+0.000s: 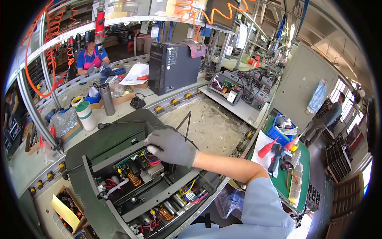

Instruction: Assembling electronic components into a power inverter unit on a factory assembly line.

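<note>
My right hand [171, 147], in a grey glove, reaches in from the right over an open black metal chassis [159, 196]. Its fingers curl down at the chassis's far side, beside a bundle of coloured wires. Whatever they may hold is hidden under the glove. Inside the chassis are circuit boards, copper coils [134, 179] and red, yellow and blue wires [191, 195]. A thin black bent bar [188, 123] rises just beyond my hand. The chassis lies on a dark green board [83, 147]. My left hand is out of view.
Beyond the board, a roller conveyor [175, 102] runs past a dark tower-shaped unit [171, 67], a steel flask [106, 99] and a white-green cup [84, 115]. At right, a green table [304, 171] holds red bottles and a glue gun [275, 159]. A co-worker [93, 59] sits across.
</note>
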A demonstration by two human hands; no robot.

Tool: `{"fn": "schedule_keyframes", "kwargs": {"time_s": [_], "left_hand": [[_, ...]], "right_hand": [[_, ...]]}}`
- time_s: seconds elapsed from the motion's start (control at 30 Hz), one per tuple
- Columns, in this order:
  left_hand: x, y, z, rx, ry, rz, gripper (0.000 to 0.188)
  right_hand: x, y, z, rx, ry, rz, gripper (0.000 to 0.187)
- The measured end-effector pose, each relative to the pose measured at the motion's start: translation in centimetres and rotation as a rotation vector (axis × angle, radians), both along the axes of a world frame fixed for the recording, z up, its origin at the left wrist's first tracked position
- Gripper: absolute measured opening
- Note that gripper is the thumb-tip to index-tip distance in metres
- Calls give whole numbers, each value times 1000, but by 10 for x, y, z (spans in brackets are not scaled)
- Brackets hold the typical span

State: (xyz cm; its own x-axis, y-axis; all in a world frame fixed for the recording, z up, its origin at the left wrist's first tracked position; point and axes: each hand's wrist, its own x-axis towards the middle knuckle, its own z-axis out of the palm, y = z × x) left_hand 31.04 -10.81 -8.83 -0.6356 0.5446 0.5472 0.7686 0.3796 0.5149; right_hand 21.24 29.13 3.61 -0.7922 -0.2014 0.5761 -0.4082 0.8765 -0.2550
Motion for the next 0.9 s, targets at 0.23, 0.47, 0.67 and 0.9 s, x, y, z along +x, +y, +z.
{"fn": "schedule_keyframes", "kwargs": {"time_s": [0.23, 0.47, 0.67, 0.9], "left_hand": [[-221, -125, -38, -279, -46, 835, 16], [-294, -192, -135, -486, -246, 692, 28], [-282, -241, -171, -436, -484, 704, 49], [-234, -145, -52, -197, -655, 726, 36]], "right_hand": [[-2, 0, -2, -28, 0, 44, 15], [-4, 0, -4, -72, -27, 20, 12], [-4, -9, 2, -88, -82, 47, 12], [-3, -9, 2, -93, -58, 57, 11]]}}
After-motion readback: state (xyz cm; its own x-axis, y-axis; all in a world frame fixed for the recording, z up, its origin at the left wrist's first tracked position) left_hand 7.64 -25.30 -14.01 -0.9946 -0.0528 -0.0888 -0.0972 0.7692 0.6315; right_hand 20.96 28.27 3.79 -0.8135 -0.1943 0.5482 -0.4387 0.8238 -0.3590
